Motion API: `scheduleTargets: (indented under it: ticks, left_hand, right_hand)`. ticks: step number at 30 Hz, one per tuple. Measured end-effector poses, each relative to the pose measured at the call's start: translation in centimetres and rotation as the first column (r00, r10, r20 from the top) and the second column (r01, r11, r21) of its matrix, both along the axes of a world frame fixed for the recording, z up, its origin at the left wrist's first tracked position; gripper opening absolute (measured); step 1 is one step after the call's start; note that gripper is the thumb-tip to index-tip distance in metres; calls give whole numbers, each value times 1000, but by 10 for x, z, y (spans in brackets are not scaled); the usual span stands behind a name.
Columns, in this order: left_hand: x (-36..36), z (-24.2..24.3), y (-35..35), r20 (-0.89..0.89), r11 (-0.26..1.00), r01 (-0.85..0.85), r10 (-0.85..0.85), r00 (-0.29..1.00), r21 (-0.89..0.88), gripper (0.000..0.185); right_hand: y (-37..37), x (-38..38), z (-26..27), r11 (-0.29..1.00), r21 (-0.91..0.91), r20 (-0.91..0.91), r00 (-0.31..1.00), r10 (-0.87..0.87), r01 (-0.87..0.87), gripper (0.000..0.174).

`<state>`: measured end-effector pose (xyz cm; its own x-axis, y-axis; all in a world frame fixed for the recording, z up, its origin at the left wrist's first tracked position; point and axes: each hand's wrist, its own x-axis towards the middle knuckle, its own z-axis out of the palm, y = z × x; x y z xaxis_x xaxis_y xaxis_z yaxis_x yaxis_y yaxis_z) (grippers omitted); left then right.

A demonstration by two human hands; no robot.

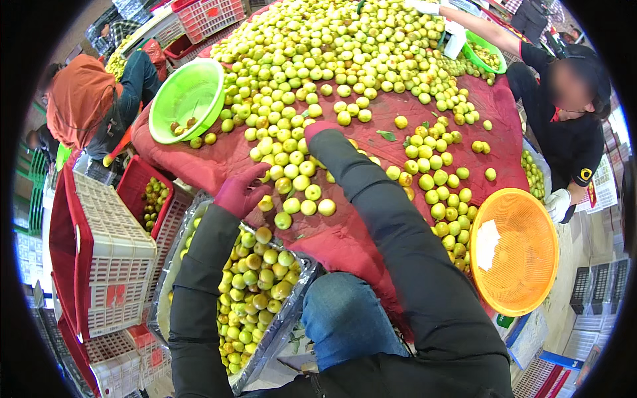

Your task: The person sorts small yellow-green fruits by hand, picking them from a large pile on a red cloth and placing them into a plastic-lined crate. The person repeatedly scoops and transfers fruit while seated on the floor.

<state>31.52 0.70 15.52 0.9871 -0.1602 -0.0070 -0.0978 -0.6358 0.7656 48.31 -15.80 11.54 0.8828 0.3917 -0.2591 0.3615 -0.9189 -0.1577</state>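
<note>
My left hand (pixel 240 193), in a dark pink glove, is at the near left edge of a spread of green jujubes (pixel 293 171). Its fingers are apart and curved, close beside a few of the fruits, with nothing seen gripped. My right hand (pixel 319 129), gloved the same way, reaches farther out among the jujubes. The dark sleeve covers most of it, so its fingers are hidden. A red quilted cloth (pixel 358 219) lies under the fruit. Below my left forearm stands a plastic-lined crate (pixel 311 271) full of jujubes, some of them browner.
A green plastic basket (pixel 169 94) with a few brownish jujubes stands at the left. An orange colander (pixel 522 253) holding white paper is at the right. White-and-red crates (pixel 119 263) are stacked left. A co-worker (pixel 562 114) in white gloves is at the right; another person (pixel 84 99) sits left.
</note>
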Motion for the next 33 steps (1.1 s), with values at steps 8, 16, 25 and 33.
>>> scheduleTargets:
  ticks: [8, 16, 25, 33]
  left_hand:
    - [39, -29, -55, -49, 972, 43, -56, 997, -230, 63]
    - [32, -66, -74, -75, 875, -279, 272, 959, -397, 26]
    - [32, -73, -71, 172, 913, -250, 316, 933, -321, 16]
    - [31, -77, -71, 185, 977, -194, 207, 961, -90, 28]
  right_hand:
    - [-26, -56, -15, 552, 832, -331, 854, 401, 63, 30]
    - [-100, 60, 21, 890, 325, 32, 937, -348, 319, 26]
    - [-63, 44, 22, 971, 8, -101, 966, -236, 238, 26]
    - [-68, -59, -1, 994, 93, -120, 992, -49, 60, 28]
